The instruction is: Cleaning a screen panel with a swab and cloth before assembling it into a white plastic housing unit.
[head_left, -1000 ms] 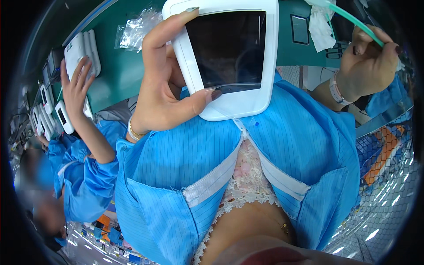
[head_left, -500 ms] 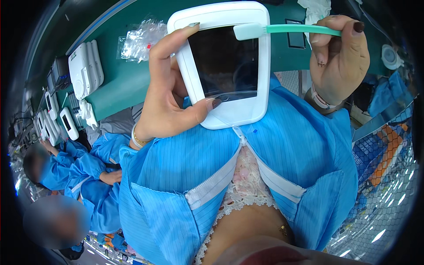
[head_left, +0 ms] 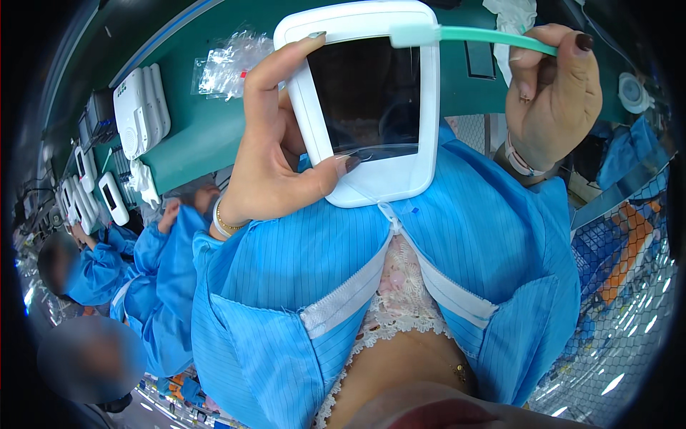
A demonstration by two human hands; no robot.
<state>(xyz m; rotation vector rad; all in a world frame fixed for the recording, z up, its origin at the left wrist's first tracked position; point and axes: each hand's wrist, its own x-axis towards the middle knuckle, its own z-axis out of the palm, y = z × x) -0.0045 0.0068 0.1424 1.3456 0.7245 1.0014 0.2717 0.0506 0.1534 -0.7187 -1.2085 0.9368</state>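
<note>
My left hand (head_left: 268, 168) grips a white handheld device (head_left: 389, 187) by its left side, in front of my chest. Its fingers go behind the casing, and the thumb presses near the screen's lower edge, where a strip of clear film (head_left: 386, 152) bows up. The device's dark screen (head_left: 368, 93) faces me. Pinched between the thumb and fingers of my right hand (head_left: 556, 107) is a green-handled cleaning swab (head_left: 480, 36). Its white, block-shaped head lies over the upper right corner of the screen and the frame; whether it touches I cannot tell.
On the green table (head_left: 196, 139) lie clear plastic bags (head_left: 232, 70), stacked white devices (head_left: 136, 111) and a black-edged panel (head_left: 480, 61). A white cloth (head_left: 509, 50) and a round white item (head_left: 631, 93) are at the right. Co-workers in blue (head_left: 157, 286) sit at the left.
The swab's head has moved slightly right, from the screen's top toward the device's right edge. My left hand holds the device almost unmoved. A co-worker's arm at the left has risen.
</note>
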